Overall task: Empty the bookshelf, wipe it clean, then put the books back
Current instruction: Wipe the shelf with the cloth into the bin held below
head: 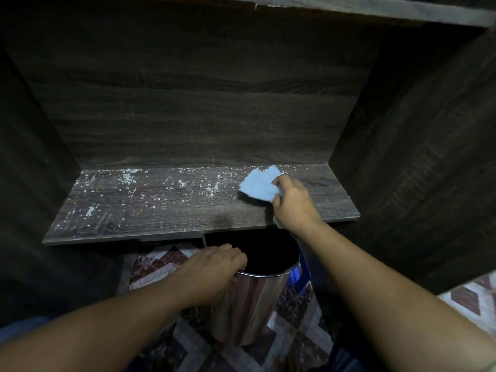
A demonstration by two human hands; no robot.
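Note:
The dark wooden shelf board [161, 210] holds no books and is speckled with white crumbs and dust, thickest on its left and rear parts. My right hand [292, 202] grips a light blue cloth [259, 185] and holds it down on the right part of the board. Just under the shelf's front edge stands a shiny metal bin [252, 299] with a dark inside. My left hand [214, 269] grips its rim on the left side. No books are in view.
Dark wood side walls [418, 157] and a back panel [201, 103] close in the shelf bay, with another board [375, 9] overhead. A blue object [300, 277] sits behind the bin. Patterned mosaic tile floor [295, 331] lies below.

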